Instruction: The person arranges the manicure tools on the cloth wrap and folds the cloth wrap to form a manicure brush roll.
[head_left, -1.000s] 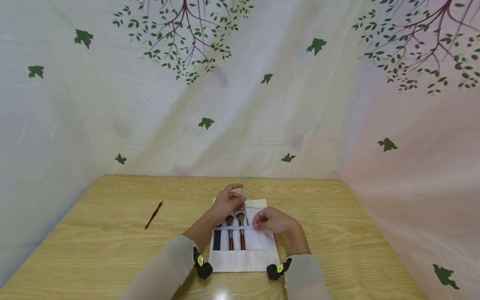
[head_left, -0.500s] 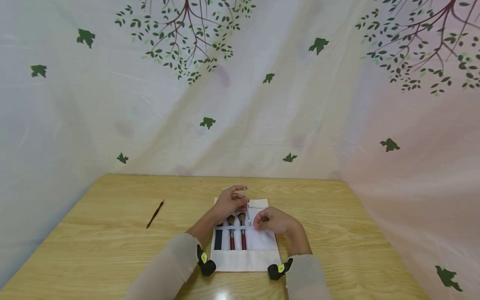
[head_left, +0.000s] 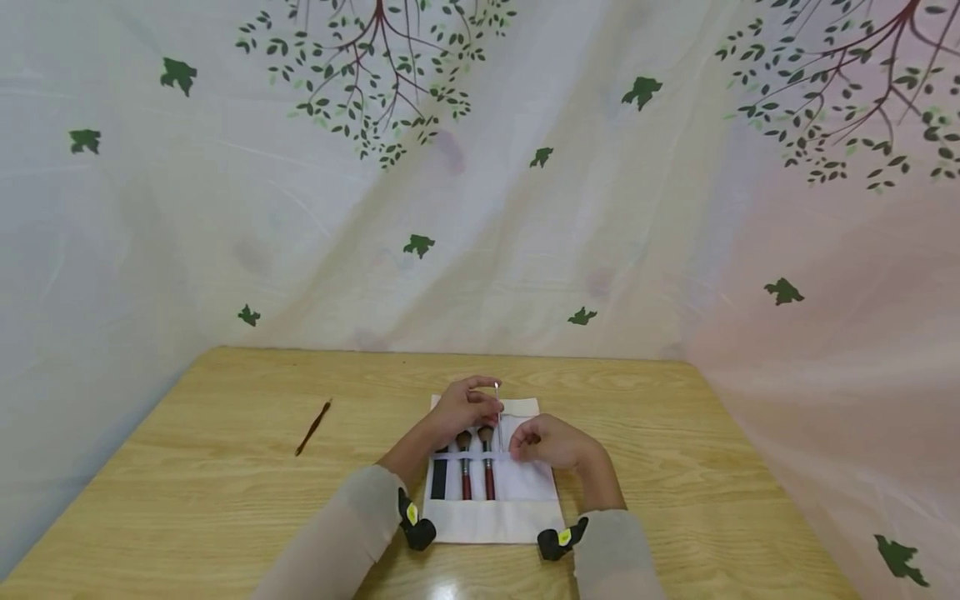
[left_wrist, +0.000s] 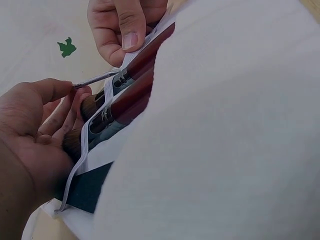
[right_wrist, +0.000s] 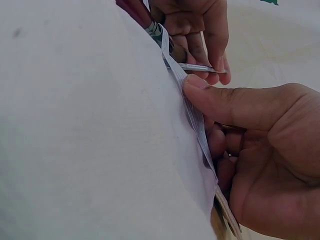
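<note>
A white cloth brush roll (head_left: 495,523) lies unrolled on the table, an elastic band (right_wrist: 196,122) running across it. Two red-handled brushes (head_left: 467,482) with brown bristles sit under the band, beside a dark flat strip (head_left: 439,480) at the left. My left hand (head_left: 467,406) pinches a thin silver stick-like tool (left_wrist: 97,79) between thumb and fingers; its lower end meets the band right of the brushes. With thumb and curled fingers, my right hand (head_left: 553,442) pinches the band just right of that tool. The tool's exact kind is unclear.
A slim brown tool (head_left: 312,427) with pointed ends lies on the wooden table (head_left: 187,467), left of the roll. Behind the table hangs a pale curtain (head_left: 337,250) printed with leaves and birds.
The left hand has shifted slightly right and nearer with the silver tool, which stands straighter against the band. The right hand keeps its hold on the band. The head view drifts slightly.
</note>
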